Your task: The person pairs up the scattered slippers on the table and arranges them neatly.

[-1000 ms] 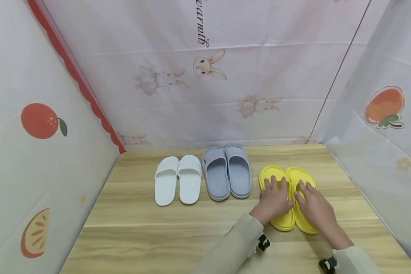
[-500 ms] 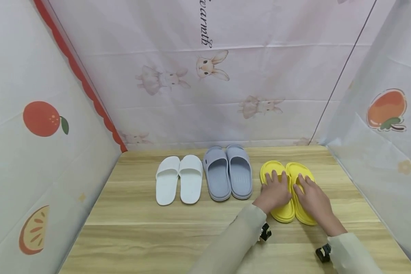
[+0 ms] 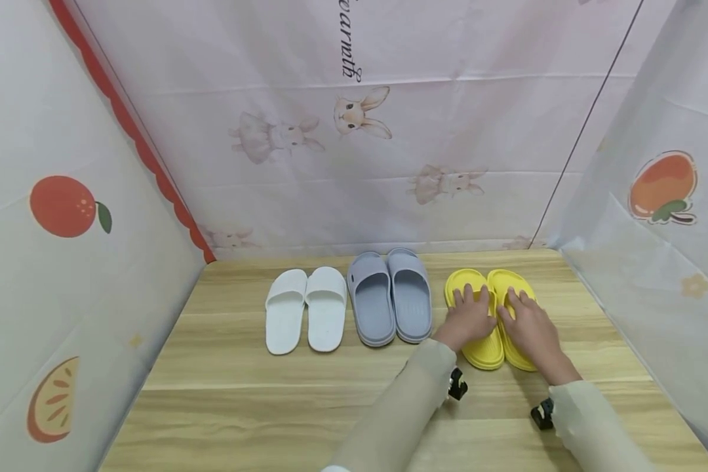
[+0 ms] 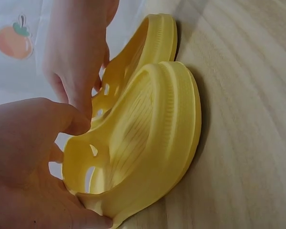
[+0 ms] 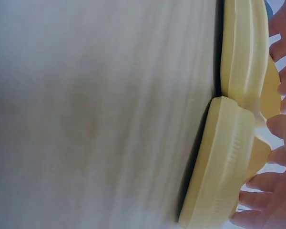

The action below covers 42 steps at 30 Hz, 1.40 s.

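A pair of yellow slippers stands side by side on the right of the wooden floor, toes toward the back wall. My left hand [image 3: 471, 322] lies over the strap of the left yellow slipper [image 3: 485, 358], fingers spread and fairly straight. On the right yellow slipper [image 3: 509, 280] rests my right hand [image 3: 533, 333], its extended fingers on the strap. The left wrist view shows the thumb and a finger of my left hand [image 4: 24, 157] touching opposite sides of the strap. Part of my right hand [image 5: 281, 186] shows at the right wrist view's edge, beside the slipper's sole.
Grey slippers [image 3: 374, 314] stand left of the yellow pair. Farther left are white slippers [image 3: 285, 328]. Printed cloth walls rise behind [image 3: 307, 210] and at both sides of the wood-grain surface [image 3: 271, 406].
Both hands and the yellow slippers have slid forward toward the back wall, staying side by side. The grey and white pairs have not moved.
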Each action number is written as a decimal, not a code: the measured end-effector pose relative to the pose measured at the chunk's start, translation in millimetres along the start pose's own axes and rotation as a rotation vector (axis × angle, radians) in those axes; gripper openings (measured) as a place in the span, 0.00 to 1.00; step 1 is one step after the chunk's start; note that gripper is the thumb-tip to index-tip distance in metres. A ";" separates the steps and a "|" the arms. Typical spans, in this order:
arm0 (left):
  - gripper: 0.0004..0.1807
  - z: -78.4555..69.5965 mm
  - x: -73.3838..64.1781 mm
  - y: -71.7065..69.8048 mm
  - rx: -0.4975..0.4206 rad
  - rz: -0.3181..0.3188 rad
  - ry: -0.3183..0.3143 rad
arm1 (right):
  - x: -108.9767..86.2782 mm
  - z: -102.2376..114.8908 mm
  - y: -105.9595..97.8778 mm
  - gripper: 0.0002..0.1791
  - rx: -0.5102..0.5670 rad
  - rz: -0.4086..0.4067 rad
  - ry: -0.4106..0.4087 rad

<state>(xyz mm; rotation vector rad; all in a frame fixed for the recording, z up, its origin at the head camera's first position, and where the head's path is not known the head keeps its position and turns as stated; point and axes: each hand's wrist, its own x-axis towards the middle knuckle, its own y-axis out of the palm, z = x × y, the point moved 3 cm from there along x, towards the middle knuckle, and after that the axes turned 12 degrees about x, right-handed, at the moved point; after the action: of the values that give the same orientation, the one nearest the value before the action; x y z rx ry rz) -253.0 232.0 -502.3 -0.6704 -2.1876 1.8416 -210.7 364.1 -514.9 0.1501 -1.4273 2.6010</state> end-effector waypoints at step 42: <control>0.39 7.1 44.4 -2.1 -0.009 -0.019 -0.069 | 49.8 -7.5 -5.4 0.36 0.029 0.165 0.023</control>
<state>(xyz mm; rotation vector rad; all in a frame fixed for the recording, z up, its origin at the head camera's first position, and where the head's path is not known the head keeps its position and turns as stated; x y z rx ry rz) -295.4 246.1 -507.6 -0.5937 -2.2384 1.8735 -258.5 378.2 -506.0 0.0063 -1.4523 2.7453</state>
